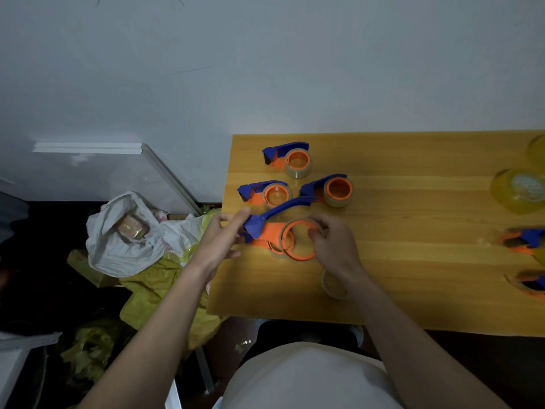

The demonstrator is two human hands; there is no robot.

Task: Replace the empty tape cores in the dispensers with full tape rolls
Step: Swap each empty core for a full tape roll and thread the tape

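Wooden worktop [413, 261] against a pale wall carries three blue-and-orange tape dispensers [287, 157] near its far left corner, each holding a roll. Near the left edge the left hand [219, 240] pinches the blue handle of a fourth dispenser [265, 228], whose long axis runs left to right with the handle end pointing left. The right hand [336, 246] curls its fingers round the orange hub [299, 240] at that dispenser's right end, and a tape core [333, 284] lies by the right wrist.
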